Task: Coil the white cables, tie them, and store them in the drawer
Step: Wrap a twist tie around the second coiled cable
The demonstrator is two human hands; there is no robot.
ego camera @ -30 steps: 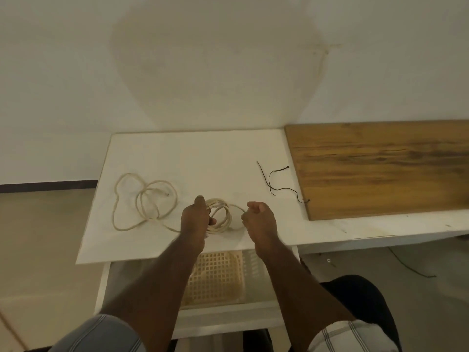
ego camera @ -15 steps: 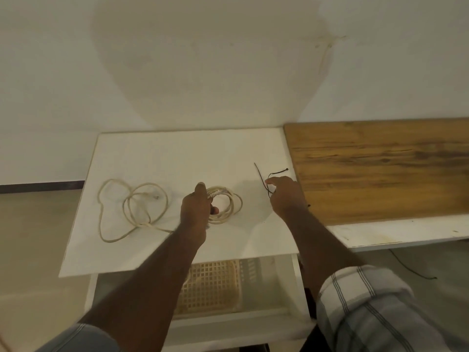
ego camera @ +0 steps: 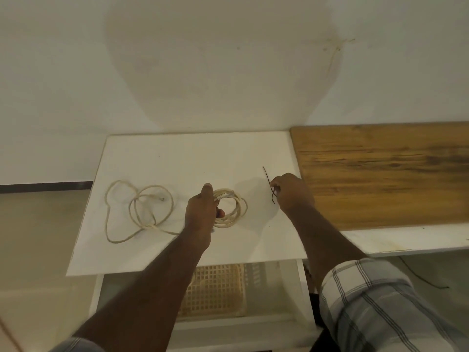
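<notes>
Right hand (ego camera: 291, 191) now pinching black tie (ego camera: 269, 182); white table (ego camera: 177, 158).

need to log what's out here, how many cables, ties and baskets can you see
white cables: 2, a coiled cable held by the left hand and a loose cable lying on the white table
dark ties: at least 1, the tie pinched in the right hand
baskets: 1, the basket in the open drawer
total: 4

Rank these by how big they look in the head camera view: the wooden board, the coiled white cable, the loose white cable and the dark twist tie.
1. wooden board
2. loose white cable, sprawled wide
3. coiled white cable, held by the left hand
4. dark twist tie, pinched in the right hand, partly hidden
</notes>
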